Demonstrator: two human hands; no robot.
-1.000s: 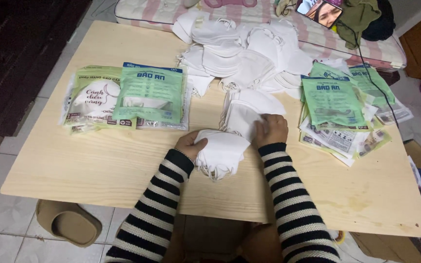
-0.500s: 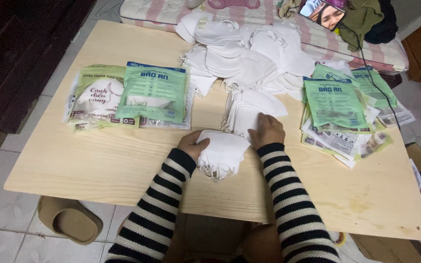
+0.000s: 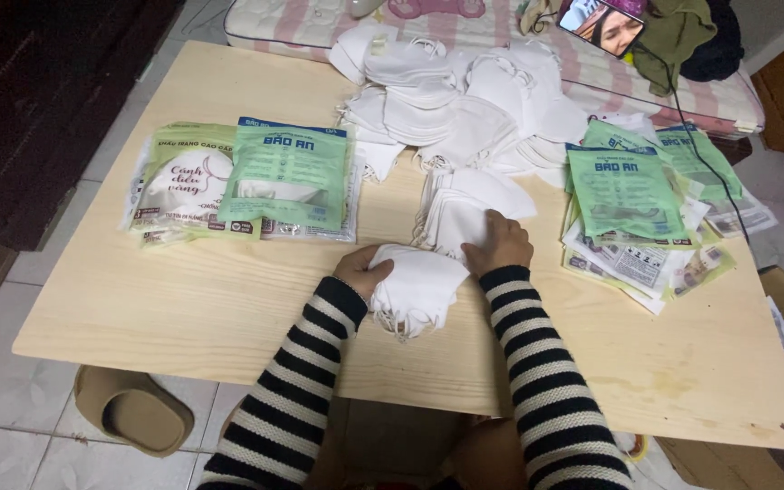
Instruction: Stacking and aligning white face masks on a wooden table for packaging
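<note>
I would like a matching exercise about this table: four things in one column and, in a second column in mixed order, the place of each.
Things:
1. small stack of white masks
2. big pile of loose white masks
3. filled green packets
4. empty green packets

Places:
A. far middle of the wooden table
B. right side of the table
C. between the left hand and right hand
D. left side of the table

Pairs: 1-C, 2-A, 3-D, 4-B
</note>
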